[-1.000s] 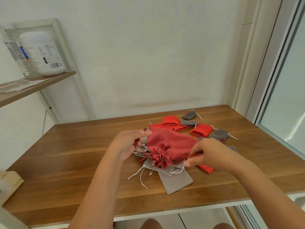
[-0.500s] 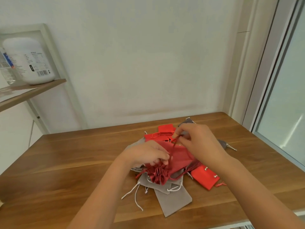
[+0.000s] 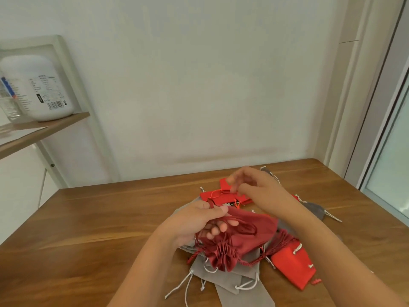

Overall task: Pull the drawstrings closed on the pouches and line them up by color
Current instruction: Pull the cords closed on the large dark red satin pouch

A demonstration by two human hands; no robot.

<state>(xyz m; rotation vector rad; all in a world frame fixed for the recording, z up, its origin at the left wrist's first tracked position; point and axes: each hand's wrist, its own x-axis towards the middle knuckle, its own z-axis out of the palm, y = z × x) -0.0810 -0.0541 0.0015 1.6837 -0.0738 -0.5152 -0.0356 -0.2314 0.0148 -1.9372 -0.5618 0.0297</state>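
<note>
We see the grey pouches [image 3: 225,276] mostly buried under the dark red pouch [image 3: 247,234]; we can't count them, and the nearest one is cut off by the bottom edge. The right hand [image 3: 256,188] is motion-blurred and covers parts of the bright red pouches [image 3: 221,196] behind it; whether its fingers pinch a cord, we can't tell. The left hand [image 3: 199,222] hides the dark red pouch's left side. Label text on the white jar [image 3: 37,87] is too small to read, and the left edge crops the jar.

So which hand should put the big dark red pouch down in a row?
Probably the left hand: it already grips the dark red pouch and its cords, while the right hand hovers farther back over other pouches.
</note>
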